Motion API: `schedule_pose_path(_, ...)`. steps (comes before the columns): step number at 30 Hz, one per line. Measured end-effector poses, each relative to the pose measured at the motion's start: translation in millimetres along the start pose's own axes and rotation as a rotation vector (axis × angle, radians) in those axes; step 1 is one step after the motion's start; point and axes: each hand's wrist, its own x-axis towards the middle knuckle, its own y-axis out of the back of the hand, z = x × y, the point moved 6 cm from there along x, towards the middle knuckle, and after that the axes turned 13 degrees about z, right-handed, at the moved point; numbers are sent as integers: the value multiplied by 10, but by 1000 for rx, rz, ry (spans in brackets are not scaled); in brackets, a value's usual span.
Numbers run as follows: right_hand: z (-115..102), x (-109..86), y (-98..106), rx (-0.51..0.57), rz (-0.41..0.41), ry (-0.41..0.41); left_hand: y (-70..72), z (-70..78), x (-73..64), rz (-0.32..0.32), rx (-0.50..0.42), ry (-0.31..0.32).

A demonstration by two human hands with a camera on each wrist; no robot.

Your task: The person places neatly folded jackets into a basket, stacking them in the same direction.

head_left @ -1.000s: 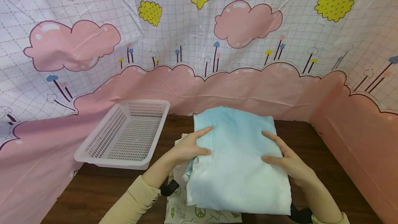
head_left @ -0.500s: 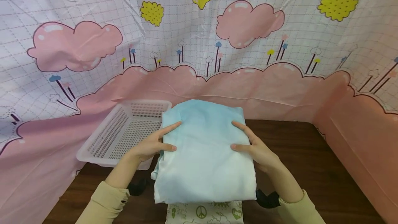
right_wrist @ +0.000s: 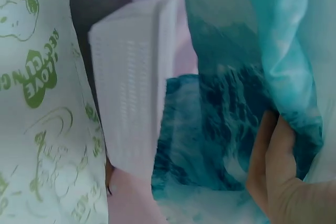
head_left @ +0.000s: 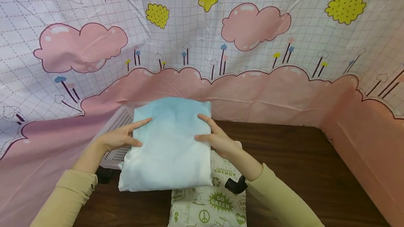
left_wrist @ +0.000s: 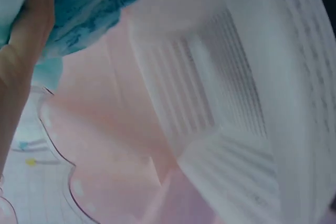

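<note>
A folded pale-blue cloth point(head_left: 170, 146), fading to white toward the near side, is held up between both hands. My left hand point(head_left: 118, 138) grips its left edge, thumb on top and other fingers beneath. On the opposite edge, my right hand point(head_left: 221, 142) holds it the same way; the right wrist view shows these fingers point(right_wrist: 278, 156) against a darker teal, wave-patterned underside. Behind and below the bundle is a white perforated plastic basket point(head_left: 118, 122), largely covered by the cloth in the head view. The left wrist view looks into the slatted basket point(left_wrist: 231, 161) close by.
A white cloth with green "Go Green" print point(head_left: 208, 202) lies on the dark wooden table point(head_left: 284, 171), below the right forearm. A pink and white cloud-patterned curtain point(head_left: 252, 104) encloses the table at the back and sides.
Both hands have carried the folded cloth leftward, from above the green-printed cloth to over the basket. More of the printed cloth shows now, and less of the basket.
</note>
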Motion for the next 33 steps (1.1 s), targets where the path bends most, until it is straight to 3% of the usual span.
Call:
schedule_pose_path(4, -17, 152, -224, -19, -3, 3, 202, -68, -39, 26, 44, 84)
schedule_pose_path(10, -52, 423, -501, -48, 1, 13, 507, -86, 7, 54, 118, 151)
schedule_pose_path(16, -94, 717, -740, -102, 37, 43, 783, -98, 123, 147, 210, 201)
schedule_pose_path(20, -30, 897, -899, -121, 85, 56, 948, -132, 235, 232, 273, 195)
schedule_pose_path(23, 71, 994, -1015, -118, 108, 57, 1026, -163, 288, 292, 327, 171)
schedule_pose_path(26, 157, 1053, -1106, -109, 128, 62, 1057, -219, 313, 314, 377, 168)
schedule_pose_path(33, 327, 1194, -1225, -76, 157, 47, 1113, -400, 324, 352, 324, 191)
